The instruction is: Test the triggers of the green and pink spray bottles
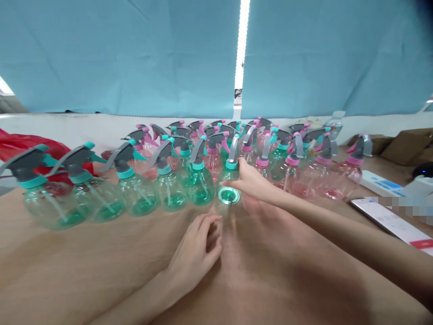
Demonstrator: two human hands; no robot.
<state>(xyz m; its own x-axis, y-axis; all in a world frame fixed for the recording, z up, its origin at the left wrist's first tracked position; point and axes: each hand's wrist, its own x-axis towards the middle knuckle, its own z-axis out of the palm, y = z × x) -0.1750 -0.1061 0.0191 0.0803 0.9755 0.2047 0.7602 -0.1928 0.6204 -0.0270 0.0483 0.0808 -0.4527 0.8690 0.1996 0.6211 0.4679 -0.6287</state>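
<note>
Several spray bottles stand in rows on a brown table [84, 266]: green ones with grey and teal triggers to the left, pink ones to the right. My right hand [252, 183] is wrapped round a green spray bottle [230, 178] at the front middle of the rows, which looks tilted with its base showing. My left hand [199, 248] rests on the table in front of the bottles, fingers loosely curled, holding nothing.
A red bag [20, 144] lies at the far left behind the bottles. A white phone-like slab [392, 221], a white box [382, 183] and cardboard boxes [409, 144] sit at the right. A blue curtain [135, 54] hangs behind.
</note>
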